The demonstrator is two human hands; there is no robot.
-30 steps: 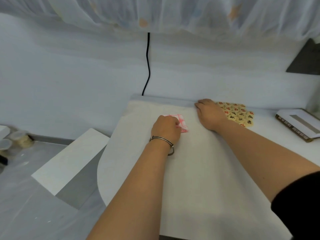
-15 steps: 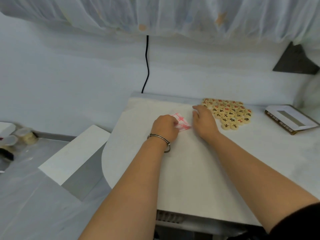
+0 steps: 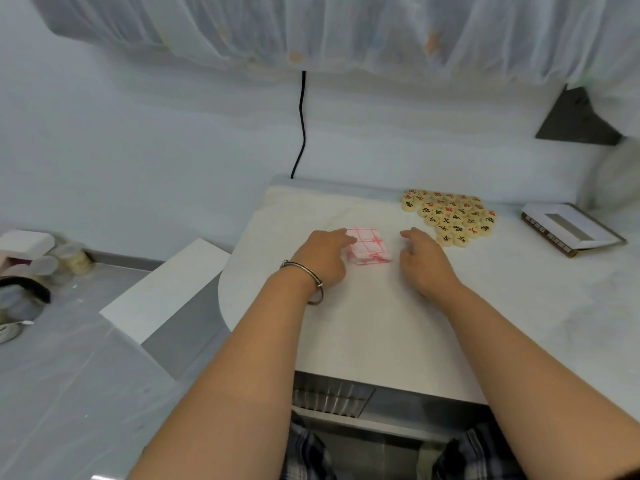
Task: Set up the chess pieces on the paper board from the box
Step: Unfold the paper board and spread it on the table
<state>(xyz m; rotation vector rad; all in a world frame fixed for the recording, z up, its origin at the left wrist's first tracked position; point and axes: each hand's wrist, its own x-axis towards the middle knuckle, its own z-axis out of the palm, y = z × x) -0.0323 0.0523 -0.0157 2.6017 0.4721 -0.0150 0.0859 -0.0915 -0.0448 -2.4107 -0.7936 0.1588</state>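
Probably light, limp and easily torn, the folded paper board point(image 3: 369, 245) lies on the table point(image 3: 381, 323) with the chess pieces point(image 3: 450, 216) at its two o'clock, so pinch a loose corner: your left hand point(image 3: 322, 256) touches its nine o'clock edge, grip unclear, your right hand point(image 3: 420, 261) relaxed and empty at three.

Right hand point(image 3: 424, 263) off chess pieces point(image 3: 450, 216)

A black cable point(image 3: 303, 126) runs down the wall point(image 3: 138, 150) behind the white table point(image 3: 381, 323)
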